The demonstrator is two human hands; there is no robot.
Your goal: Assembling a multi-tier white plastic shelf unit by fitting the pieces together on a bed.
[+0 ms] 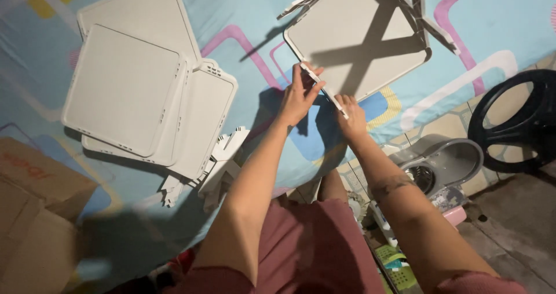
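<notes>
While both hands pinch a white strip (324, 89), left hand (298, 100) at its upper end, right hand (351, 117) at its lower, its long axis runs diagonally along the panel (353, 39) edge.

Seen from above, the left hand (298, 97) and right hand (351, 117) grip a thin white strip (324, 89) against the edge of a grey square panel (359, 36), beside stacked grey panels (145, 91) on a patterned blue sheet (243, 16).
</notes>
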